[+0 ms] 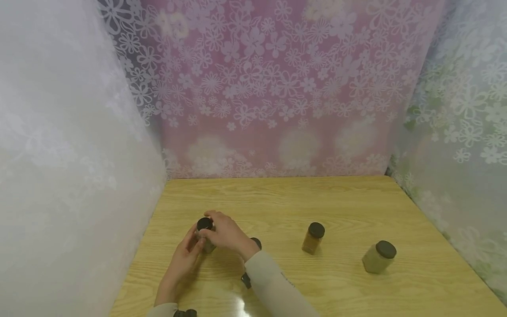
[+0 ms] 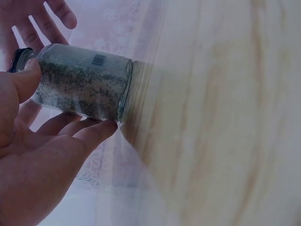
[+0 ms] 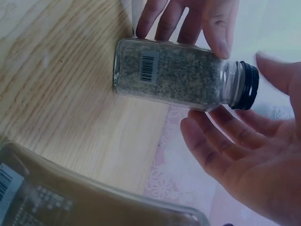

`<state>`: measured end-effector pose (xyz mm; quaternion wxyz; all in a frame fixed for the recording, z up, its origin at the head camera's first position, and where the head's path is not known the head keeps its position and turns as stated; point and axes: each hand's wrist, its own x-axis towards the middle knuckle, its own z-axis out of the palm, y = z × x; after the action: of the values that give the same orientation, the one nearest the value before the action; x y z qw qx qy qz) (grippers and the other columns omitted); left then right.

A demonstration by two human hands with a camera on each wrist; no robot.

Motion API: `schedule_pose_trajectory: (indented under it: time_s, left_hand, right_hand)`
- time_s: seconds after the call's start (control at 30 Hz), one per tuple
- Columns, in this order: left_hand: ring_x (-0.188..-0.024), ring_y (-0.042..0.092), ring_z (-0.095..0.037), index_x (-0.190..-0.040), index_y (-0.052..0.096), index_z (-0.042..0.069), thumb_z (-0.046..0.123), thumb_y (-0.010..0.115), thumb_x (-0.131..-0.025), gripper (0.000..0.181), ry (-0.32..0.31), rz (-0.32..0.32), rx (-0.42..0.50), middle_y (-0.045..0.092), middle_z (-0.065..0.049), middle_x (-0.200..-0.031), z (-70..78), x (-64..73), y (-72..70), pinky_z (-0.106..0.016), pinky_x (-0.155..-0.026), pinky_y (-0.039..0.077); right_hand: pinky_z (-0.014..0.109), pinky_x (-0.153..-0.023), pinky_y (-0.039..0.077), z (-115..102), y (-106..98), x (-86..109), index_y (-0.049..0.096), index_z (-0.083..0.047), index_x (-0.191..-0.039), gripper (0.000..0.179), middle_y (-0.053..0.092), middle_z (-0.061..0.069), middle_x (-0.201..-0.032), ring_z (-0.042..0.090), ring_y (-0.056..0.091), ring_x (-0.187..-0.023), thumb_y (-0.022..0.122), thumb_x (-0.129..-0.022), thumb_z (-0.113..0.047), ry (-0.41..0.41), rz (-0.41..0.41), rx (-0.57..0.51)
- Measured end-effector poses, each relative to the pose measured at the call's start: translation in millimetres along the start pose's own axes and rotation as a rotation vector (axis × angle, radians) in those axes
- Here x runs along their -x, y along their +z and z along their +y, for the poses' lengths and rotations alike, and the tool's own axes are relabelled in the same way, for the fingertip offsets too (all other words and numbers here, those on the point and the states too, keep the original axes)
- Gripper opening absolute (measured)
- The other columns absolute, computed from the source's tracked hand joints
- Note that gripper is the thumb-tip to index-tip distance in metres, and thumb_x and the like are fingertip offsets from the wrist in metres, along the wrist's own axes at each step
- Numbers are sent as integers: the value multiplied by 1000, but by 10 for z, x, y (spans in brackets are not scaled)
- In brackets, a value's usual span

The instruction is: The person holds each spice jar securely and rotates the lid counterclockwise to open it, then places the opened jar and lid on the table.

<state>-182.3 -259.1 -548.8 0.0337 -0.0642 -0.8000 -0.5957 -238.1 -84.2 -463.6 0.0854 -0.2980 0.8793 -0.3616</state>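
A square glass spice jar (image 3: 174,75) of green-grey flakes, with a black lid (image 1: 204,223) and a barcode label, stands upright at the table's left, its base at the tabletop. My left hand (image 1: 184,259) holds it from the left side; in the left wrist view the thumb (image 2: 29,77) lies at the jar's shoulder and the fingers run along its body. Around the lid from the right comes my right hand (image 1: 225,231). Its thumb stands off the lid in the right wrist view, with the fingers (image 3: 207,141) loosely bent beside the neck.
Partly hidden behind my right wrist is another black-lidded jar (image 1: 256,243), whose brownish body (image 3: 103,188) looms close in the right wrist view. Farther right stand an orange-brown jar (image 1: 313,238) and a pale greenish jar (image 1: 378,257). Flowered curtains (image 1: 277,88) enclose the wooden table (image 1: 285,198).
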Motion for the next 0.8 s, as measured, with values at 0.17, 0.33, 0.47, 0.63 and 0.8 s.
schedule_pose_trajectory:
  time_s: [0.17,0.33,0.47,0.63,0.8]
  left_hand:
    - [-141,39,-39,-158,26,23,32,53,-104,61,-10,-10,5,39,-17,-155,13,7,-1,-52,-110,41]
    - [-141,38,-42,-159,24,21,28,51,-105,60,10,-15,9,38,-20,-155,18,7,-12,-58,-109,39]
    - [-141,36,-47,-159,23,20,24,50,-106,59,35,-22,12,36,-23,-155,10,-10,-25,-64,-108,36]
    - [-141,36,-46,-159,24,19,27,51,-105,60,31,-28,9,36,-24,-155,13,-17,-32,-61,-108,37]
    - [-142,38,-42,-158,26,21,28,52,-105,60,30,-26,8,37,-20,-156,14,-3,-24,-54,-109,40]
  right_hand:
    - [24,-64,53,-2,27,-15,49,-6,-134,56,65,8,-113,12,63,-80,66,-95,-42,37,40,-56]
    - [26,-78,55,-14,21,-14,50,-8,-138,46,62,9,-126,18,64,-101,61,-100,-31,-6,38,-7]
    - [28,-88,53,-19,-16,-2,45,-11,-147,45,56,13,-136,18,61,-109,54,-104,-23,-52,-12,25]
    - [29,-90,53,-26,-39,1,38,-12,-151,53,54,13,-137,17,61,-110,55,-104,-28,-29,-43,20]
    - [25,-73,53,-37,17,-13,40,-6,-145,65,64,9,-119,11,62,-89,64,-97,-42,53,8,-57]
